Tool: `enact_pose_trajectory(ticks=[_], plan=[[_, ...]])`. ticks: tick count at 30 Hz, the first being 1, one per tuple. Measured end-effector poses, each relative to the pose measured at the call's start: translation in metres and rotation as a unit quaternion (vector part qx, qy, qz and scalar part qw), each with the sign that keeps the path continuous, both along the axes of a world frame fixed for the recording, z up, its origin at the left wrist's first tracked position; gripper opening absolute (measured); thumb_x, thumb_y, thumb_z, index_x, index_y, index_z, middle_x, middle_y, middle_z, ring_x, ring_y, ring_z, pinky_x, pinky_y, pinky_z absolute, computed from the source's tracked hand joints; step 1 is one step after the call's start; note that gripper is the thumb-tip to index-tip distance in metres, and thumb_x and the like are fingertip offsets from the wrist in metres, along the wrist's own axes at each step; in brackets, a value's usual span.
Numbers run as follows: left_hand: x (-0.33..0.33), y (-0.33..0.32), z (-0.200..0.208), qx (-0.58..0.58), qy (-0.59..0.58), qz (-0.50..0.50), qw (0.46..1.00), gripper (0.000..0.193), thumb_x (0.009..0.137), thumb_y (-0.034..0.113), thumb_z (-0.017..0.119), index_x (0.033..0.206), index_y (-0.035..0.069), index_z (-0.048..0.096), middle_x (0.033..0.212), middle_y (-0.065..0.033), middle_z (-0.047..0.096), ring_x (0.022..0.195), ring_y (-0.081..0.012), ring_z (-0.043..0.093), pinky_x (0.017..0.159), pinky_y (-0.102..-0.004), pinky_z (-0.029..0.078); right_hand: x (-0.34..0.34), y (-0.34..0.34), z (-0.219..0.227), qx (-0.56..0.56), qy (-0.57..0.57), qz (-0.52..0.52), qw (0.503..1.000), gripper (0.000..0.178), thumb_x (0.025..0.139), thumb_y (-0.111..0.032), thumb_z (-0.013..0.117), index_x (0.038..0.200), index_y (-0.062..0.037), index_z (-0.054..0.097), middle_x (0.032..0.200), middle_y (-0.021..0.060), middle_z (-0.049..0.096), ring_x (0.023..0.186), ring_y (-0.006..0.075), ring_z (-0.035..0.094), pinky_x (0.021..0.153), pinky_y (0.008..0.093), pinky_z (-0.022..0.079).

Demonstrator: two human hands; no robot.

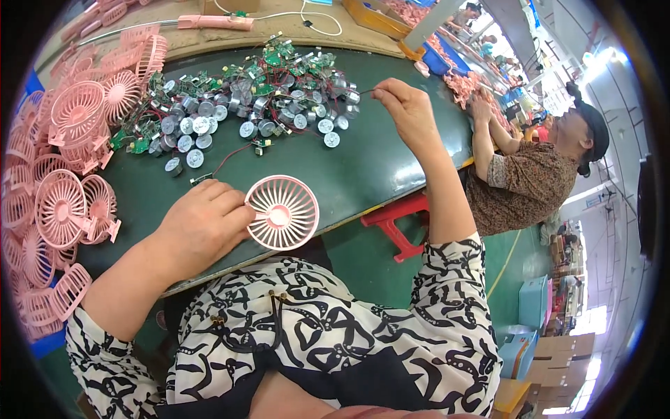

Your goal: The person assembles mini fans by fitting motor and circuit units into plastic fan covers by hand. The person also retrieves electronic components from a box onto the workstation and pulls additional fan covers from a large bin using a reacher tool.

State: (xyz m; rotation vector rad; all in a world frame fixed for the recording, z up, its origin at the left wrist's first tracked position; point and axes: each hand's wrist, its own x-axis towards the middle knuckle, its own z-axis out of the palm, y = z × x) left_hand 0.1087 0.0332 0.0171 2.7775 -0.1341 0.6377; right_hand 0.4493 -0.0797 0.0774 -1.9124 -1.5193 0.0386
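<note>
My left hand [206, 225] is closed on the stem of a round pink fan cover [308, 230], which faces up with its ribs showing, over the near edge of the table. Just beyond those fingers lies a small circuit board [202, 179]; a red wire runs from it toward the pile. Whether the hand touches this board, I cannot tell. Raised at the right end of the pile, my right hand [407, 112] pinches a thin dark wire [366, 91] leading toward the silver motors [326, 126]. Green circuit boards [279, 50] with wires are heaped among the motors.
Many pink fan covers [63, 209] are stacked at the left. A dark green table [370, 167] lies beneath the work, with a red stool [396, 222] beside it. At the right, a co-worker [534, 174] handles pink parts [462, 86]. A white cable [328, 33] lies at the back.
</note>
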Motion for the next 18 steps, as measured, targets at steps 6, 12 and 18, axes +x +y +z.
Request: enact_pose_trajectory(ticks=[6,12,18], plan=[[0.006,0.000,0.011,-0.028,0.013,0.009,0.999,0.024,0.078,0.013,0.074,0.099,0.007,0.063,0.097,-0.0085,0.062,0.094,-0.0274,0.060,0.085,-0.0390,0.049,0.002,-0.035,0.003,-0.096,-0.071,-0.017,0.993,0.015,0.091,-0.014,0.065,0.093,0.0011,0.066,0.078,0.0148,0.065,0.071,0.0253,0.063,0.069,0.0341,0.050],[0.008,0.001,0.018,-0.031,0.022,0.002,0.999,0.025,0.078,0.011,0.073,0.101,0.006,0.063,0.100,-0.0097,0.062,0.095,-0.0279,0.060,0.084,-0.0395,0.049,-0.006,-0.052,0.025,-0.106,-0.137,0.013,0.985,0.013,0.090,-0.014,0.065,0.093,-0.0015,0.067,0.081,0.0181,0.066,0.074,0.0356,0.064,0.067,0.0384,0.051],[0.007,-0.003,0.017,-0.042,0.032,-0.001,0.999,0.026,0.078,0.010,0.073,0.101,0.005,0.063,0.100,-0.0102,0.062,0.095,-0.0284,0.060,0.084,-0.0394,0.049,-0.004,-0.065,0.038,-0.193,-0.138,-0.034,0.971,0.014,0.089,-0.016,0.064,0.091,-0.0031,0.067,0.080,0.0177,0.066,0.076,0.0376,0.063,0.069,0.0432,0.050]])
